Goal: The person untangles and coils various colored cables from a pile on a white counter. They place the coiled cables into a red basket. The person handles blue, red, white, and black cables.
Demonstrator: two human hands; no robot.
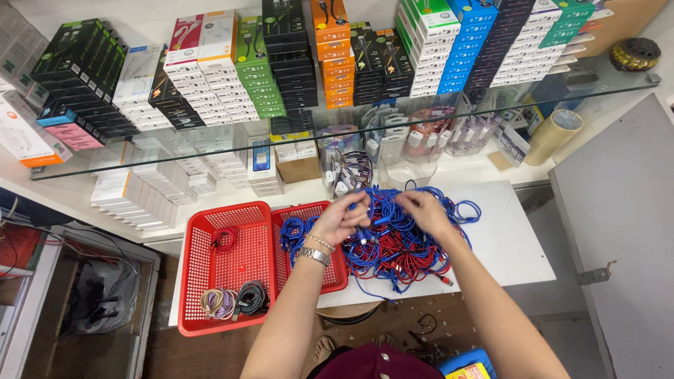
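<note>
White table (505, 238) sits under a glass shelf of boxes. At left, two red baskets (210, 281) hold coiled cords. Left hand (342, 219) and right hand (426, 210) both pinch blue cables (393, 242) from the middle pile.

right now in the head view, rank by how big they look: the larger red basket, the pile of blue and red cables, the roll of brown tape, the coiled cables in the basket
1. Pile of blue and red cables and larger red basket: look about alike, so no ranking between them.
2. Roll of brown tape, though it sits on a farther shelf, so this is unsure.
3. Coiled cables in the basket.
</note>
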